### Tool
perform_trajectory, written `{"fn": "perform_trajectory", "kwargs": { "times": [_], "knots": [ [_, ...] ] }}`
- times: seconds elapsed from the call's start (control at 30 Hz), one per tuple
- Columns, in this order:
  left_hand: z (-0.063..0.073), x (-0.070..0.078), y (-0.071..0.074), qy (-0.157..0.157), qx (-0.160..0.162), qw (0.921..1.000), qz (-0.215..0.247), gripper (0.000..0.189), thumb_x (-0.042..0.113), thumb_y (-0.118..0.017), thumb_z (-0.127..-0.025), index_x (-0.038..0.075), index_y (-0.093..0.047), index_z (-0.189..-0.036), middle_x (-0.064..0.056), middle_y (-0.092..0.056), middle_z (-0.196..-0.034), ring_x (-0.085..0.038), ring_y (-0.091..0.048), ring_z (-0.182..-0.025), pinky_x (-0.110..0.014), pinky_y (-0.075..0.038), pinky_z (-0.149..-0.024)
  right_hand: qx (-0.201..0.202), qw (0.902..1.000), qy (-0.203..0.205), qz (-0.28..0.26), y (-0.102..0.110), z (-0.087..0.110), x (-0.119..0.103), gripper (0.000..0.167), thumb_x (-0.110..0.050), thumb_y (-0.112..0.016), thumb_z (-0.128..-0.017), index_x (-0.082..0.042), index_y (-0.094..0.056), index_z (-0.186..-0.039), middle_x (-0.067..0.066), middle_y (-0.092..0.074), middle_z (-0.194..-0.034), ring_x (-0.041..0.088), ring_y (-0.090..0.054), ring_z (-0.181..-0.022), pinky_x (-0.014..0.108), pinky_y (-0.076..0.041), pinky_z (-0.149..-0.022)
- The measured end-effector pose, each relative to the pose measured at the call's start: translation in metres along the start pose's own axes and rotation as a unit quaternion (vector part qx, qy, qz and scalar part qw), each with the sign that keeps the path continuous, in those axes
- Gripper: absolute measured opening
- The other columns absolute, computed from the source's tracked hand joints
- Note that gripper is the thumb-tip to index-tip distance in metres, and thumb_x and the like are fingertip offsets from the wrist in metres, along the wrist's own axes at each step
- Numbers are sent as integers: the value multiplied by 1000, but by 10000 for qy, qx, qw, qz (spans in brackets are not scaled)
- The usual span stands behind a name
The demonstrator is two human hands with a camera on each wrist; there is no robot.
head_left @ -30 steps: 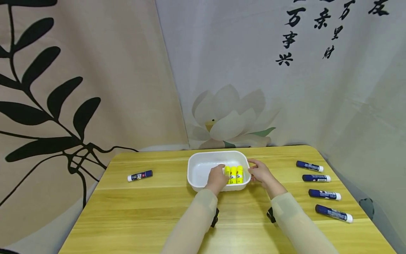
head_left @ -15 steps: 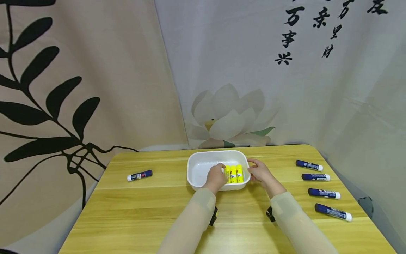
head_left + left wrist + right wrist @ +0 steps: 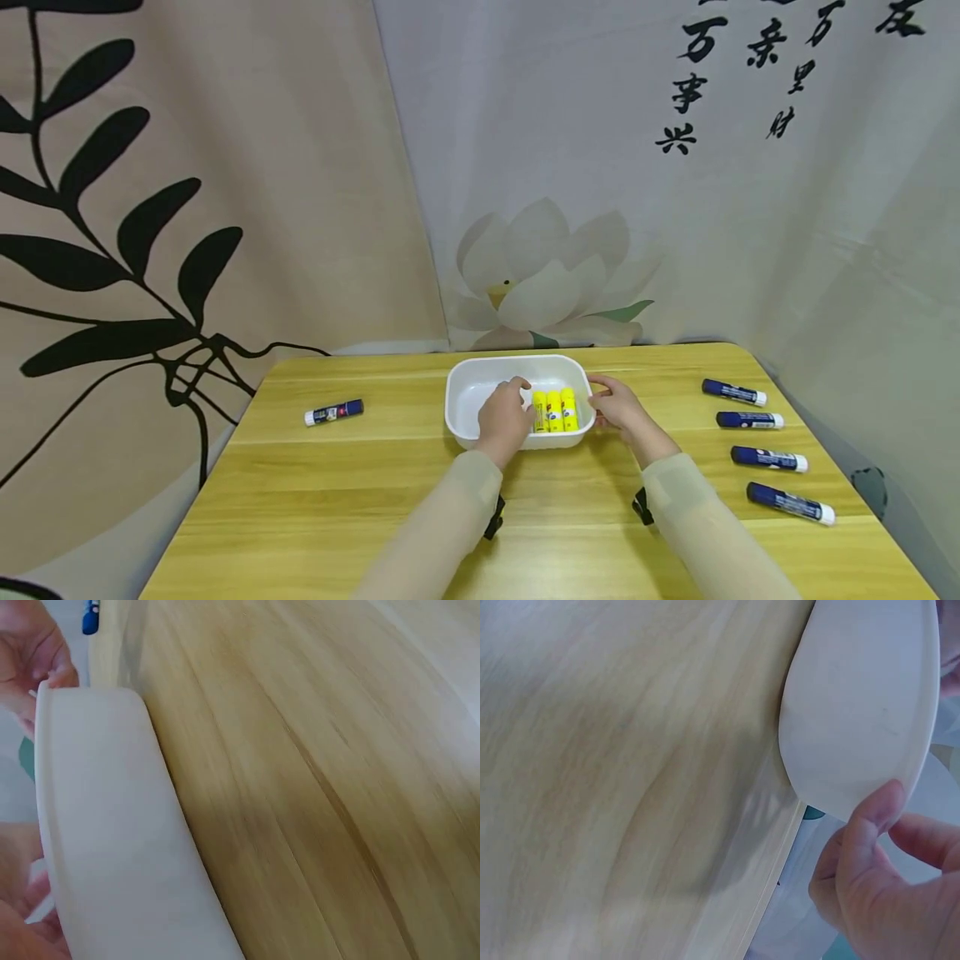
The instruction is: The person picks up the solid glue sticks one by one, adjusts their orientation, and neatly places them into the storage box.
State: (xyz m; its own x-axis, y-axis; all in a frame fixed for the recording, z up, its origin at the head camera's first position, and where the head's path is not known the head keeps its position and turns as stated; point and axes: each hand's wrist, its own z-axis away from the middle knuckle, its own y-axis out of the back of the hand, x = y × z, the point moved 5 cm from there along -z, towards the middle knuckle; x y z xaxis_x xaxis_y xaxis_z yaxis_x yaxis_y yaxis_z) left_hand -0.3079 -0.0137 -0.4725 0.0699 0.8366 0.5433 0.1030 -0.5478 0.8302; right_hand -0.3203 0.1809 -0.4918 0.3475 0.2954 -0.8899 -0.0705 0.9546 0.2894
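A white plastic tray [image 3: 517, 360] stands toward the table's back edge. Three yellow glue sticks [image 3: 555, 412] lie side by side in its right part. My left hand [image 3: 504, 418] reaches over the near rim, just left of these sticks, fingers loosely bent with nothing seen between them. At the tray's right end, my right hand [image 3: 617, 406] grips the rim. The right wrist view shows that hand [image 3: 885, 877] with thumb and fingers pinching the tray's corner. In the left wrist view the tray wall [image 3: 127, 825] hides part of the left fingers.
On the wooden table [image 3: 360, 517], a blue glue stick with a white cap [image 3: 334, 412] lies at the left. Several similar blue glue sticks [image 3: 768, 458] form a column near the right edge. A printed curtain [image 3: 315, 208] hangs behind the table.
My left hand has drawn away from the yellow glue sticks, shifting slightly left and uncovering more of the leftmost one. The right hand keeps its place on the tray rim.
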Motion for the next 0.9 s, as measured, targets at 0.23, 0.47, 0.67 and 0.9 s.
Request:
{"fn": "perform_trajectory", "kwargs": {
  "times": [0.23, 0.47, 0.67, 0.9],
  "knots": [
    [8, -22, 39, -641, 920, 9931, 350, 33, 20, -65, -84, 20, -59, -117, -3, -60, -94, -13, -54, -76, -23, -41, -57, -31, 10000, -18, 7, -1, 0, 0, 47, -4, -46, -95, -8, -39, -142, 18, -47, -109, 23, -58, -78, 37, -54, -74],
    [20, -64, 74, -849, 1323, 9865, 467, 37, 17, -63, -85, 18, -57, -122, -1, -58, -98, -18, -58, -85, -26, -44, -59, -41, 9999, -1, 117, 1, 1, -1, 48, -5, -46, -96, -9, -37, -143, 18, -47, -110, 23, -59, -79, 38, -54, -75],
    [35, -112, 96, -720, 1333, 9883, 191, 42, 19, -63, -87, 18, -54, -128, -1, -58, -106, -18, -57, -94, -32, -49, -65, -75, 9999, 25, 115, 1, 3, -2, 48, -4, -46, -96, -8, -38, -143, 16, -47, -105, 23, -58, -78, 38, -55, -74],
    [49, -165, 111, -964, 1223, 9857, -642, 50, 19, -65, -87, 17, -49, -134, -5, -57, -115, -23, -59, -98, -22, -45, -51, -85, 9999, 37, 107, 0, 3, -3, 49, -2, -47, -95, -8, -37, -143, 16, -47, -104, 22, -57, -76, 38, -55, -75]
  ]
}}
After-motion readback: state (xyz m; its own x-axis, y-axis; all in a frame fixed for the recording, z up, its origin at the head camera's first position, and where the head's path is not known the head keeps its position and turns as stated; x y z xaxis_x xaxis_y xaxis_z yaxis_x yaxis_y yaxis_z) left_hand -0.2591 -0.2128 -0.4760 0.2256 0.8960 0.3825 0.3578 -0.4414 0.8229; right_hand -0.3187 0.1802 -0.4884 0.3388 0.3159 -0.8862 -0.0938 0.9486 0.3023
